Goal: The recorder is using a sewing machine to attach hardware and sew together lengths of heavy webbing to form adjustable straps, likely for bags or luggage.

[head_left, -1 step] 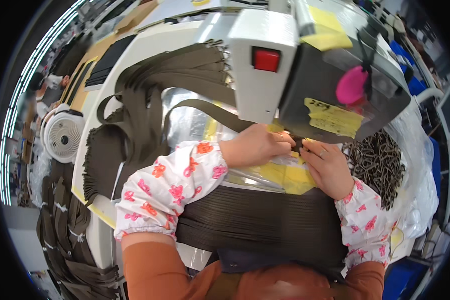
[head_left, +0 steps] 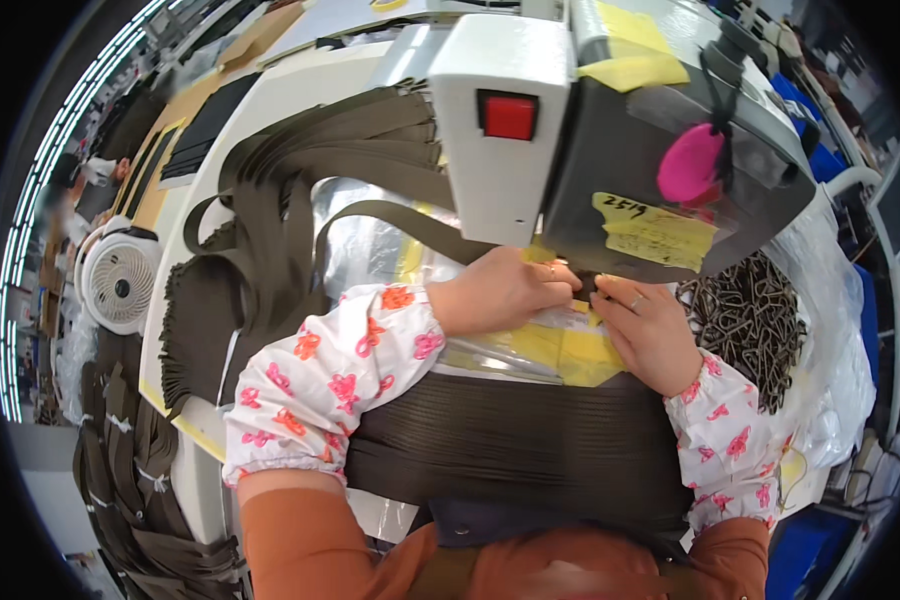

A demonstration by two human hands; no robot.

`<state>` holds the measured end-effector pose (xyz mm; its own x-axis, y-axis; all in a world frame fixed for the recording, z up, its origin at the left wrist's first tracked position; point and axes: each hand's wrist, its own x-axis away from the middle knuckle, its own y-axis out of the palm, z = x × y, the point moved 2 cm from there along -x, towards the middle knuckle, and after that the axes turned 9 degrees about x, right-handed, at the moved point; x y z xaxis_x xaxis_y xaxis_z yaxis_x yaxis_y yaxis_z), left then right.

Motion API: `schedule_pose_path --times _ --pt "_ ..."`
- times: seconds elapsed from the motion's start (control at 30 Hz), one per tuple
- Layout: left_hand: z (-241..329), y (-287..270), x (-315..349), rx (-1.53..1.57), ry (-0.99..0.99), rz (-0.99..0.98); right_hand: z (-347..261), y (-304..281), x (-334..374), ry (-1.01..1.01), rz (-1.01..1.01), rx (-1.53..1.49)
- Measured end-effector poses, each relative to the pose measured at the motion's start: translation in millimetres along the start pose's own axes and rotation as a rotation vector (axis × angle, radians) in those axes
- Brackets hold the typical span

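Observation:
My left hand (head_left: 505, 292) is closed with thumb and fingers pinched, right under the front of a white sewing-type machine (head_left: 500, 160). An olive-brown webbing strap (head_left: 405, 213) loops in from the left and runs into this hand. Facing it, my right hand (head_left: 650, 328) pinches at a small dark piece between the two hands. That piece is mostly hidden by fingers, so its kind cannot be made out. Beneath both hands lies a yellow-taped work surface (head_left: 580, 352). A wide stack of dark straps (head_left: 510, 440) lies across the table edge nearest my body.
Right of my right hand is a pile of metal hooks (head_left: 745, 320) beside clear plastic sheeting (head_left: 830, 350). More strap bundles (head_left: 340, 140) with metal ends cover the left of the table. Farther left stand a white fan (head_left: 120, 280) and hanging straps (head_left: 120, 470).
The whole view has shifted slightly, so the machine appears a little farther left. Both hands keep nearly the same place and grip beneath it.

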<state>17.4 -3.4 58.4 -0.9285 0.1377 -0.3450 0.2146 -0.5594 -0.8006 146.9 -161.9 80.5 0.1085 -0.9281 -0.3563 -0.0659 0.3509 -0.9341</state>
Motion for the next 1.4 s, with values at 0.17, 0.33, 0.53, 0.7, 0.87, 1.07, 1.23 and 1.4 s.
schedule_pose_path --times 0.17,0.33,0.53,0.7,0.87,1.07,1.23,1.4 --pt "2.2 2.8 -6.4 0.006 0.053 0.044 3.9 0.0 3.7 0.031 0.012 0.017" --pt "2.5 3.7 -4.1 -0.035 -0.079 -0.028 6.6 6.1 6.9 0.062 0.058 0.045" --pt "4.0 5.8 -4.6 -0.02 -0.059 -0.024 2.9 8.9 12.6 0.074 0.034 0.077" --pt "2.7 1.6 -4.1 -0.015 -0.095 -0.078 3.5 9.0 10.1 0.074 0.003 0.068" --pt "-0.2 3.2 -3.2 -0.028 -0.078 -0.075 3.5 8.7 9.5 0.066 0.018 0.093" --pt "-4.4 5.6 -2.5 -0.057 -0.096 -0.096 8.9 11.8 10.1 0.062 0.002 0.126" --pt "-18.8 4.2 -4.4 -0.133 -0.034 0.032 15.9 10.7 2.5 0.099 -0.061 0.122" --pt "-33.5 8.6 2.5 -0.16 -0.095 0.025 23.7 11.5 -2.0 0.089 -0.121 0.149"
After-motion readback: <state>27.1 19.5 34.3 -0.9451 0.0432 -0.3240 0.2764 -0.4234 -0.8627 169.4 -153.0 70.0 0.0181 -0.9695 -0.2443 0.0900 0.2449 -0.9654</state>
